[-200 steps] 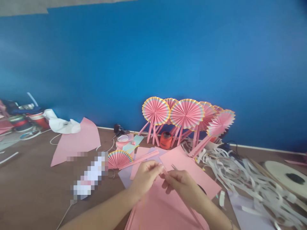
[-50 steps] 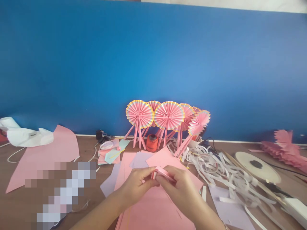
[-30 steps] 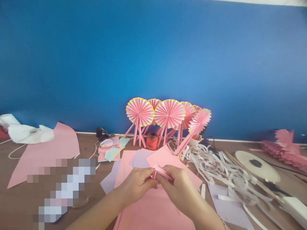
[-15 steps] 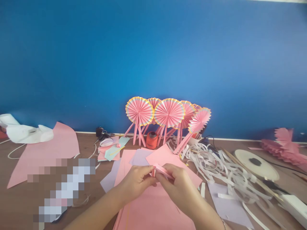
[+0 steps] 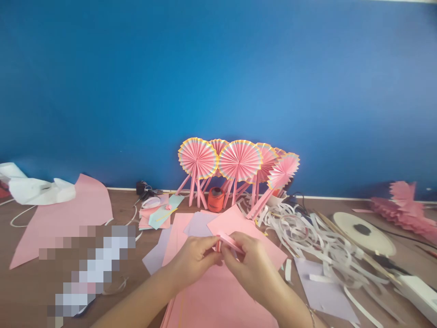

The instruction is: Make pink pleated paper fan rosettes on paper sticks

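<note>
Pink paper folded into a narrow strip [image 5: 229, 240] sits low in the middle of the frame, pinched between both hands: the left hand [image 5: 195, 263] grips one end with thumb and fingers, the right hand [image 5: 251, 269] clamps the other. Beneath them pink sheets [image 5: 218, 300] lie on the brown surface [image 5: 30, 291]. Behind, at centre, pleated fans [image 5: 239, 160] lean on the blue wall [image 5: 218, 82], with white offcuts [image 5: 307, 232] tangled at the right

Wall [image 5: 218, 68]: deep blue, matte, plain, evenly lit; white strip [image 5: 334, 198] along its foot; brown wood-grain surface [image 5: 20, 291] below.
</note>
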The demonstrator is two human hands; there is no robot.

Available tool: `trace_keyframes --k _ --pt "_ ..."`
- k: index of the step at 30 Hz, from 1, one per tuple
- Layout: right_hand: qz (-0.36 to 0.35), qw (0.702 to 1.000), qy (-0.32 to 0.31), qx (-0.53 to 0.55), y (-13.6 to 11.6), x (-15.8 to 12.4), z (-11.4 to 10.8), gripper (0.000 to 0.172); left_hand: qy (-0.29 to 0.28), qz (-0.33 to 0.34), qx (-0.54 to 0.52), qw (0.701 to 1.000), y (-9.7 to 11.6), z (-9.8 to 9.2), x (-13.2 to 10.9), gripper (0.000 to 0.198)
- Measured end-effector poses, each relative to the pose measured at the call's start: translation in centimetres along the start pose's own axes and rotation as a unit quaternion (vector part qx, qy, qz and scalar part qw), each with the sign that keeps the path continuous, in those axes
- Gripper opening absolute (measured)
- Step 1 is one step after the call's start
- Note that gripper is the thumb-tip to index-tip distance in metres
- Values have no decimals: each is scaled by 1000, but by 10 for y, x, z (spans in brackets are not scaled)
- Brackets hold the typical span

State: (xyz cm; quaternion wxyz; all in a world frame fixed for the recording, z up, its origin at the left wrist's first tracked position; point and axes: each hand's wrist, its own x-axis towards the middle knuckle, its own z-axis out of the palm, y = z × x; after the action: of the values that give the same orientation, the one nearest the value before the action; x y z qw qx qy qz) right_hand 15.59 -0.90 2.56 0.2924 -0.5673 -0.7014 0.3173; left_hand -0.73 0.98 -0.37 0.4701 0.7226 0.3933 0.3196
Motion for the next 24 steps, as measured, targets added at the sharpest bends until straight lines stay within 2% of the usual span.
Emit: trace_keyframes --k 6,12,17,24 --pt "47 996 -31 63 2 3 -3 19 11 2 -34 999 1 1 1 11" --pt "54 992 -47 107 -1 6 -10 13 4 -9 -94 995 -1 2 1 14" --pt "53 989 0 140 6 14 -22 14 62 -49 -140 987 -6 1 5 33" --pt "73 983 65 153 29 34 -54 21 87 -26 -173 981 -4 -5 8 33"
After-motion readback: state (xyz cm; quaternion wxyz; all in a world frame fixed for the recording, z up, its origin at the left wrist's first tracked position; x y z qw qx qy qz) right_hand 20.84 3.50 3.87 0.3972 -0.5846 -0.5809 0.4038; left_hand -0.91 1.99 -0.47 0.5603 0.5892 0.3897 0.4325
